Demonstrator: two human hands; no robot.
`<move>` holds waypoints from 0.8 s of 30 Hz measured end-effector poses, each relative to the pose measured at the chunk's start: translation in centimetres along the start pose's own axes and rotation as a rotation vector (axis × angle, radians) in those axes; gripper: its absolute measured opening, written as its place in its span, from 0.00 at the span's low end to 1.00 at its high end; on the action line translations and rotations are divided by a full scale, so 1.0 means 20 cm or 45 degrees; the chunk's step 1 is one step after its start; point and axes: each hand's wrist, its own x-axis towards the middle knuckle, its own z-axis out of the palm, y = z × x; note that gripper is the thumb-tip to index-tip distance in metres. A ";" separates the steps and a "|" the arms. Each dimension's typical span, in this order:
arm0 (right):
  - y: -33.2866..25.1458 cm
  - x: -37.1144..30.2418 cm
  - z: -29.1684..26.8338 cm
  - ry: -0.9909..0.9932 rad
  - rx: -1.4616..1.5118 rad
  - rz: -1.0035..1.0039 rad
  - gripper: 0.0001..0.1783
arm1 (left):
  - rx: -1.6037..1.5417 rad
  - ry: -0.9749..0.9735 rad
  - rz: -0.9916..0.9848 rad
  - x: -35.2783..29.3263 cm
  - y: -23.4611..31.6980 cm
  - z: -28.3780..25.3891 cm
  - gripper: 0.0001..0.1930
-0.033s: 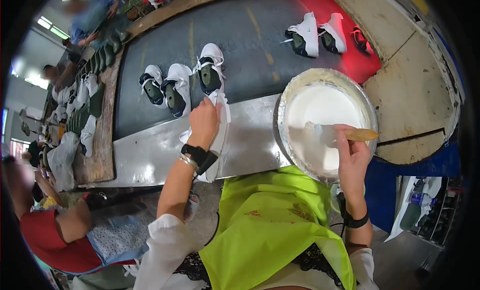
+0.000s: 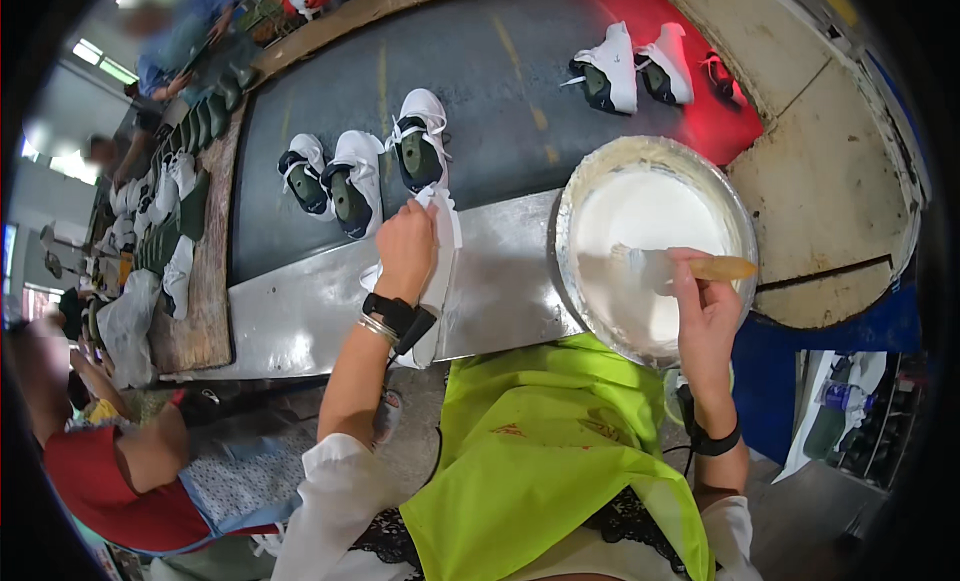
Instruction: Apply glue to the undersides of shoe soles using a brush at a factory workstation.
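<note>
On the metal ledge at the table's near edge, my left hand point(image 2: 407, 246) is closed on a white shoe point(image 2: 441, 267), covering part of it. Over a round metal bowl point(image 2: 572, 243) of white liquid, my right hand point(image 2: 708, 306) grips a brush point(image 2: 722, 269) by its wooden handle. The brush's pale bristles point left, at the liquid; whether they touch it I cannot tell. Just beyond my left hand stand three white shoes with dark green insides: a left one point(image 2: 304, 177), a middle one point(image 2: 357, 181) and a right one point(image 2: 420, 141).
More white shoes point(image 2: 612, 69) stand at the far right of the dark conveyor belt point(image 2: 480, 91), some under red light. A wooden board point(image 2: 212, 311) borders the left, with shoes and green shoe forms beyond. A person in red point(image 2: 120, 486) is at lower left; others work farther back.
</note>
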 end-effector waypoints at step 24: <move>0.41 0.52 -0.06 -0.169 -1.001 0.036 0.15 | -0.271 0.210 -0.053 0.15 -0.09 0.05 0.13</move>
